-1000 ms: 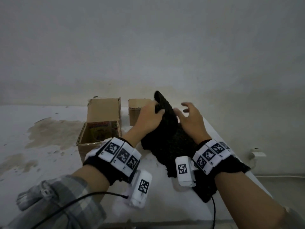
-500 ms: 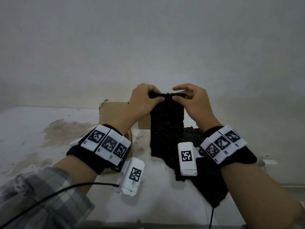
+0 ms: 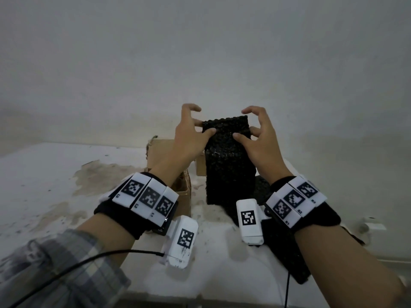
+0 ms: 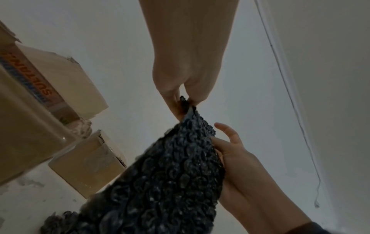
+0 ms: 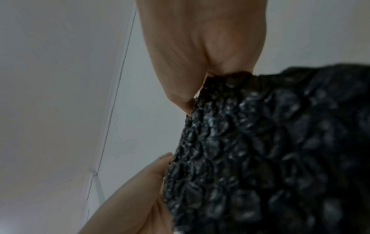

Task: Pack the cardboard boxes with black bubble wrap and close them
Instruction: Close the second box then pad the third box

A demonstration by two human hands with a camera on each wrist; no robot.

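Observation:
A strip of black bubble wrap (image 3: pixel 229 165) hangs upright over the white table, its lower end trailing on the surface under my right wrist. My left hand (image 3: pixel 203 127) pinches its top left corner between thumb and fingers, while my right hand (image 3: pixel 244 133) pinches the top right corner. The left wrist view shows the left pinch on the bubble wrap (image 4: pixel 176 174), and the right wrist view shows the right pinch on the bubble wrap (image 5: pixel 260 150). A large open cardboard box (image 3: pixel 160 152) stands behind my left hand, and a small cardboard box (image 3: pixel 200 167) is partly hidden behind the wrap.
The table (image 3: pixel 66 185) is white with brown stains on its left half. Its front edge runs just below my forearms and its right edge lies under my right arm. A plain wall rises close behind the boxes. A wall socket (image 3: pixel 373 225) sits low at the right.
Both hands have lifted the bubble wrap off the table and raised it higher. They have moved apart to the strip's two top corners, so it now hangs flat.

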